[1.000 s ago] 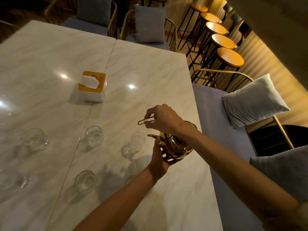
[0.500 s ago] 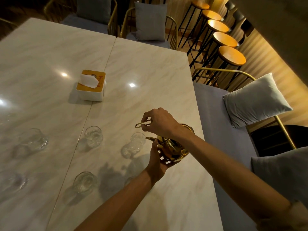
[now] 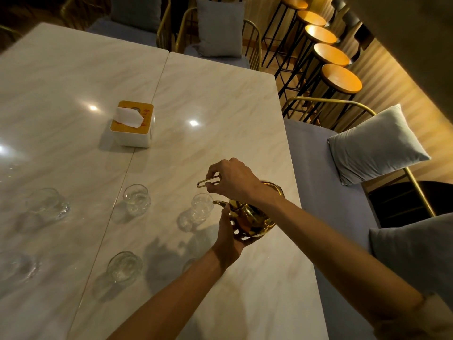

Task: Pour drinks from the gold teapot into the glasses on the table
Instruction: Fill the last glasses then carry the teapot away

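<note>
The gold teapot (image 3: 252, 217) hangs just above the marble table (image 3: 220, 106), tilted left. Its spout reaches the rim of a clear glass (image 3: 201, 209). My right hand (image 3: 232, 179) pinches the teapot's thin gold handle loop from above. From the near side, my left hand (image 3: 228, 233) cups the pot's body with curled fingers. Other clear glasses stand to the left: one (image 3: 136, 200) past the table seam, one (image 3: 123, 266) nearer me, one (image 3: 47, 204) at the far left. Another glass (image 3: 190, 263) is partly hidden by my left forearm.
A white tissue box (image 3: 132, 125) with an orange top stands farther back near the table seam. A grey bench with cushions (image 3: 375, 146) runs along the table's right edge. Bar stools (image 3: 340, 78) stand beyond it, and chairs (image 3: 220, 28) at the far end.
The teapot has shifted slightly to the left, bringing its spout closer to the glass rim. Both hands keep the same hold.
</note>
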`<state>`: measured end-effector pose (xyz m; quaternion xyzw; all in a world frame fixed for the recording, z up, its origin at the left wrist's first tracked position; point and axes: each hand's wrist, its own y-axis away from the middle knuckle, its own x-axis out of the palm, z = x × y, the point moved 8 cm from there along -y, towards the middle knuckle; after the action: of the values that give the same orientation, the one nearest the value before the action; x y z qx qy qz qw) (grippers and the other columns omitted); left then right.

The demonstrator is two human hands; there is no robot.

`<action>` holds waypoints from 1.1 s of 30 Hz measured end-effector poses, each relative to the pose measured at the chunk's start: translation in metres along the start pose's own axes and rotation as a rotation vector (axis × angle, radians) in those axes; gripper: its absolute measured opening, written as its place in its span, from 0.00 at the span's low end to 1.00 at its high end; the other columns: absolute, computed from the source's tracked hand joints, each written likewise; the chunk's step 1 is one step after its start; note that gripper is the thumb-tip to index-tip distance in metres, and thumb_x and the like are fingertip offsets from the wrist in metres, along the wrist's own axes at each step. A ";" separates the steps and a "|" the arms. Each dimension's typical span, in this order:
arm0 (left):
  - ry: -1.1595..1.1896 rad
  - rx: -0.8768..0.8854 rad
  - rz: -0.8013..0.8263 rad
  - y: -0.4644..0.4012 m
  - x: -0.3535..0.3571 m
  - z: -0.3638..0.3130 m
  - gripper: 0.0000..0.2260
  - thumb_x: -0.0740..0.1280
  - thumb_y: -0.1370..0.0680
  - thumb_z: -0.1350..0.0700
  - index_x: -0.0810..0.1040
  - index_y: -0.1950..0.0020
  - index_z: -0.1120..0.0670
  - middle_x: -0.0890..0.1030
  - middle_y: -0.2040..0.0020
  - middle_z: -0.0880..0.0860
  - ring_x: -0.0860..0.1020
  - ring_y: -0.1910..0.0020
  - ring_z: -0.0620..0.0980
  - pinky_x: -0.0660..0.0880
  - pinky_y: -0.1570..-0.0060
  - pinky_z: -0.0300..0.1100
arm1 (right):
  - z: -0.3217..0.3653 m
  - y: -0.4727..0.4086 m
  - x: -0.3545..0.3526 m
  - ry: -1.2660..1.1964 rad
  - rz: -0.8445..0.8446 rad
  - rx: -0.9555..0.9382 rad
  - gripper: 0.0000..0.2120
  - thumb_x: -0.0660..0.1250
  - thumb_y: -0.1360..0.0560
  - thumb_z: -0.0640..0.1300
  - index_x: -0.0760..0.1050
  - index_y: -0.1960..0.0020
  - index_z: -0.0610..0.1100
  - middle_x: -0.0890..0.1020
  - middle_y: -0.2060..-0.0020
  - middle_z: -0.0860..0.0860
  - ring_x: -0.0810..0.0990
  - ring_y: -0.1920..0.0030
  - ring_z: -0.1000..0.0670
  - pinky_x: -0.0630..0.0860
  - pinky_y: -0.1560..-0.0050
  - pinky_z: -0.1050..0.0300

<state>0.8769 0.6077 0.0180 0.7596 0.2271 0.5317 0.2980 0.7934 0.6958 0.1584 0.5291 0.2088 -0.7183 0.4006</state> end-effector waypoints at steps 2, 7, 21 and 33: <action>0.002 0.001 0.006 0.000 0.000 0.000 0.17 0.59 0.19 0.40 0.74 0.38 0.50 0.78 0.43 0.57 0.78 0.44 0.61 0.78 0.49 0.59 | 0.001 0.000 -0.001 0.001 0.001 -0.005 0.14 0.74 0.25 0.51 0.83 0.42 0.45 0.86 0.49 0.46 0.83 0.53 0.47 0.83 0.52 0.50; -0.002 0.009 0.013 0.000 -0.001 -0.001 0.16 0.59 0.19 0.40 0.75 0.42 0.50 0.79 0.44 0.56 0.78 0.45 0.61 0.78 0.48 0.59 | 0.004 0.000 -0.002 0.006 -0.006 -0.017 0.14 0.74 0.25 0.51 0.84 0.43 0.45 0.86 0.48 0.46 0.83 0.53 0.47 0.82 0.52 0.49; -0.107 0.012 -0.005 -0.002 -0.010 0.002 0.22 0.59 0.19 0.38 0.73 0.33 0.51 0.79 0.41 0.57 0.78 0.41 0.62 0.81 0.52 0.56 | -0.004 0.011 -0.007 -0.040 -0.062 0.018 0.15 0.73 0.25 0.52 0.83 0.41 0.46 0.86 0.51 0.47 0.81 0.57 0.49 0.80 0.56 0.55; -0.401 0.070 -0.175 -0.002 -0.039 -0.004 0.28 0.63 0.22 0.36 0.66 0.27 0.49 0.76 0.32 0.56 0.76 0.37 0.60 0.81 0.48 0.60 | -0.047 0.076 -0.011 -0.390 -0.314 0.170 0.12 0.73 0.24 0.52 0.82 0.43 0.49 0.82 0.68 0.56 0.81 0.68 0.53 0.80 0.62 0.61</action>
<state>0.8605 0.5841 -0.0083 0.8374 0.2468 0.3337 0.3556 0.8829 0.6883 0.1615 0.3737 0.1460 -0.8750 0.2708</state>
